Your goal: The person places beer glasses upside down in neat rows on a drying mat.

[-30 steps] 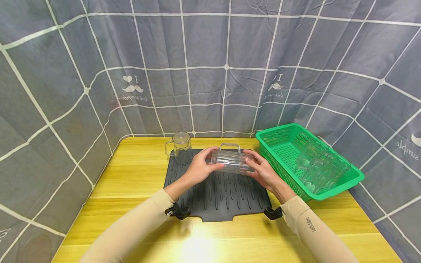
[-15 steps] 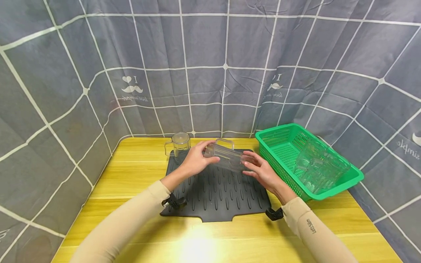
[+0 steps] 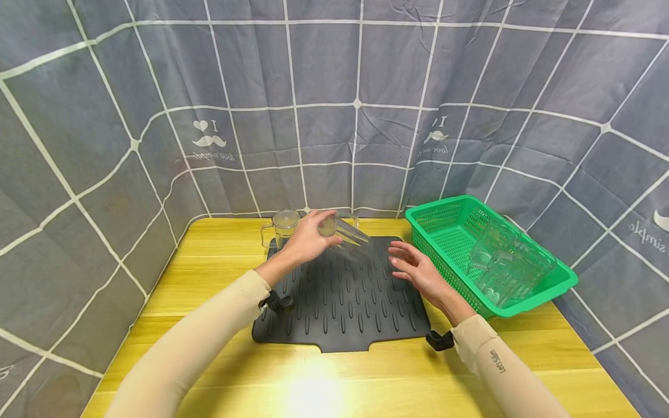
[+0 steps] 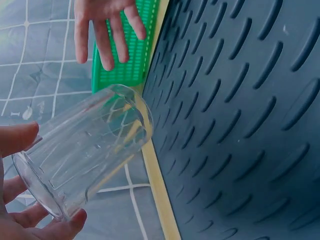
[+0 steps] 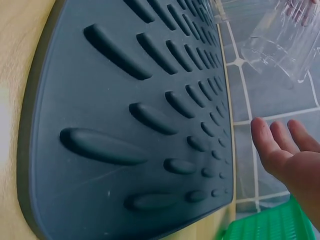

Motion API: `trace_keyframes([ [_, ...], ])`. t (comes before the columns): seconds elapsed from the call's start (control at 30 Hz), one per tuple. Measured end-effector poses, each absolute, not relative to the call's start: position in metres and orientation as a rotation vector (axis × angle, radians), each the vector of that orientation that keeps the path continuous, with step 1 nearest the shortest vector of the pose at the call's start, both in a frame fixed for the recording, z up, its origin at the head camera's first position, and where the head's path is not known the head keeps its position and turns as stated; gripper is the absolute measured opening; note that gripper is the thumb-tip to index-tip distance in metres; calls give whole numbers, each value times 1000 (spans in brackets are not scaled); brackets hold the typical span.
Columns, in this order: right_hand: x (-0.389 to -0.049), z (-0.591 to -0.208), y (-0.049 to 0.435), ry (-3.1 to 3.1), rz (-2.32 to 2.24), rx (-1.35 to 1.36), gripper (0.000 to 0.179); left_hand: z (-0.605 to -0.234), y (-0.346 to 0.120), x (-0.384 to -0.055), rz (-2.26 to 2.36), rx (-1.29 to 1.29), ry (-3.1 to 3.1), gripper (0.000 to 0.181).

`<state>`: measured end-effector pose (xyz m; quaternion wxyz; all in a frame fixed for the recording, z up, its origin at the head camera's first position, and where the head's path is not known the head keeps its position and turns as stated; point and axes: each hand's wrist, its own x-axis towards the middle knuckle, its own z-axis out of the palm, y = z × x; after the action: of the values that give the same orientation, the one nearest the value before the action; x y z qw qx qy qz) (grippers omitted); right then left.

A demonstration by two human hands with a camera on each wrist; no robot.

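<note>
Here's your left hand [image 3: 307, 237] with its thumb and fingers curled round one end of the tilted glass mug [image 3: 351, 233], which hangs above the black ribbed mat [image 3: 345, 313], near its far edge. Your right hand [image 3: 420, 273] has hold of nothing, fingers parted and loosely bent by the mat's right edge, apart from the glass.

The step, I'd judge, is angling the mug one-handed, so grip firmly and turn from the wrist; smooth glass could slide. Let the right hand wait close as a catch. And mind the upright glass mug [image 3: 286, 222] at the mat's far left corner, because those left knuckles are near enough to knock it!

Now the left wrist view gives you the thumb [image 4: 19, 139] and fingertips [image 4: 76, 221] pinching what looks like the base; from the head, that's mostly covered. Only the head view offers the clear glass mugs [image 3: 514, 268] in the green basket [image 3: 452, 241] along the table's [image 3: 204, 290] right edge. The right wrist view shows the gap between your right fingers and the mug.
</note>
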<state>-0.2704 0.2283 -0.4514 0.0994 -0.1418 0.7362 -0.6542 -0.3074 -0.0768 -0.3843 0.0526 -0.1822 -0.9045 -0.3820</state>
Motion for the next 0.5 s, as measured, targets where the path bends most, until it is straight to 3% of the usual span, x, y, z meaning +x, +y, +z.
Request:
trace_keyframes([
  [0.5,-271,-454,236,2258,-1867,-441,59,-377,-69,-327,-930,-578,-2835,68],
])
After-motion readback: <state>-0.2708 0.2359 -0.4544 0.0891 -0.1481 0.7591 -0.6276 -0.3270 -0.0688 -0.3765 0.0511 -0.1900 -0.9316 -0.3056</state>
